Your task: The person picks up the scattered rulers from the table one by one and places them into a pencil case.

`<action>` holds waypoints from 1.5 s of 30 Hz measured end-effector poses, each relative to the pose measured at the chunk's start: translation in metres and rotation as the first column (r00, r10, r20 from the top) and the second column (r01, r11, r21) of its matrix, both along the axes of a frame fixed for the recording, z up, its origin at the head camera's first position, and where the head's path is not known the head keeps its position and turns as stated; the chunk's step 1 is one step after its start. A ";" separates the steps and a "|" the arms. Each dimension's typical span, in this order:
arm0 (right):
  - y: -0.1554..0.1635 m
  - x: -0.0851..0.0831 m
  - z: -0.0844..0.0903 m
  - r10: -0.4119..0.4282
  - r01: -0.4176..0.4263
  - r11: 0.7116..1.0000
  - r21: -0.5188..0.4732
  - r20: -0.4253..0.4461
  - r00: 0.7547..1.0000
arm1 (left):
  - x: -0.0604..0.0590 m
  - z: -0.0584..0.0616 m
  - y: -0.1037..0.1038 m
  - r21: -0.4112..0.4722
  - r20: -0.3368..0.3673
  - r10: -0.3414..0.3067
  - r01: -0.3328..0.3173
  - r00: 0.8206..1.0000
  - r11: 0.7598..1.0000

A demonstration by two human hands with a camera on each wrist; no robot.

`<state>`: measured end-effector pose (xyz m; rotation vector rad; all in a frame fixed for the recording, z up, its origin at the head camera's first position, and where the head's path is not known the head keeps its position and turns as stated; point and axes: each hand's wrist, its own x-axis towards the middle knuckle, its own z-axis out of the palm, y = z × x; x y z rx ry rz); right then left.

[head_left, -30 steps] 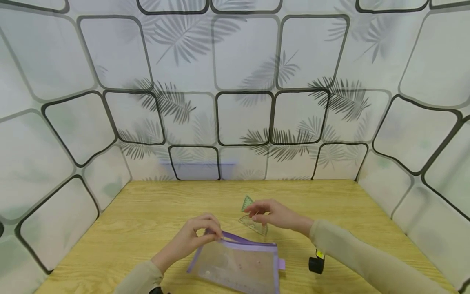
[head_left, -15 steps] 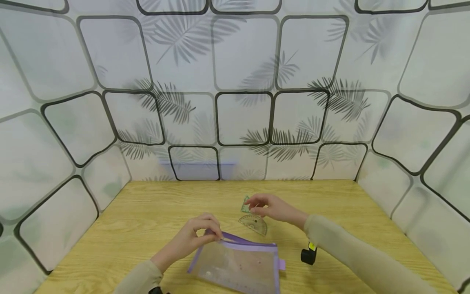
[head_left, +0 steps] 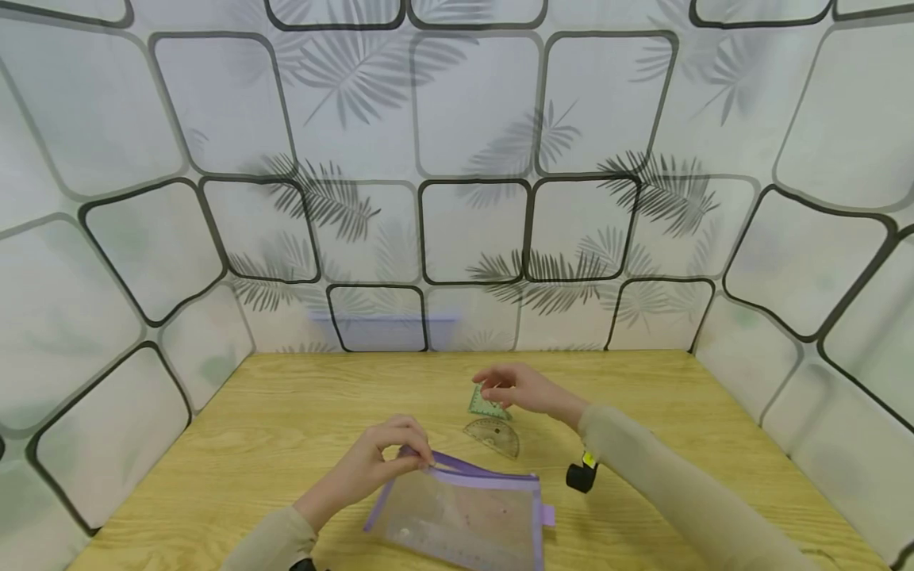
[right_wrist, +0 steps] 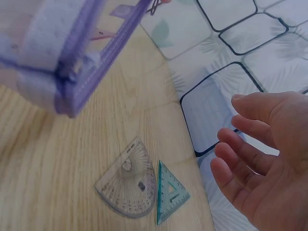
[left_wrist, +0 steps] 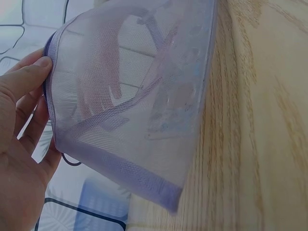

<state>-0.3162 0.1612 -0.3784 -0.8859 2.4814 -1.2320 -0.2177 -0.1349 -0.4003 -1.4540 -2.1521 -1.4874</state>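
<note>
My left hand [head_left: 385, 458] pinches the open zipper edge of a purple-trimmed mesh zipper pouch [head_left: 471, 511]. In the left wrist view, thumb and fingers grip that rim, and a clear flat piece [left_wrist: 175, 103] shows faintly through the mesh [left_wrist: 98, 72]. My right hand [head_left: 528, 391] hovers over a small green set square [head_left: 482, 408], holding nothing, its fingers loosely bent in the right wrist view. A clear protractor [head_left: 494, 436] lies flat between the set square and the pouch. Both drawing tools lie side by side on the wood in the right wrist view.
A wood-grain table [head_left: 286, 420] stretches to a patterned cloth wall [head_left: 471, 230] at the back and both sides. A black wrist camera [head_left: 581, 477] hangs under the right sleeve.
My right hand has moved up and away from the pouch, uncovering the protractor and more of the set square. The left hand and the pouch stay in place.
</note>
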 end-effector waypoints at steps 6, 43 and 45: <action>0.000 -0.014 -0.004 0.013 -0.012 0.999 0.039 -0.015 1.000 | 0.000 -0.001 0.000 0.004 0.013 -0.011 0.011 1.000 1.000; -0.001 -0.050 -0.037 -0.015 0.039 0.985 0.165 -0.144 0.989 | 0.001 0.001 -0.002 -0.072 0.082 -0.028 0.034 0.996 0.997; -0.003 -0.053 -0.040 -0.027 0.053 0.984 0.167 -0.152 0.988 | 0.001 0.001 -0.002 -0.069 0.051 -0.039 0.042 0.998 0.997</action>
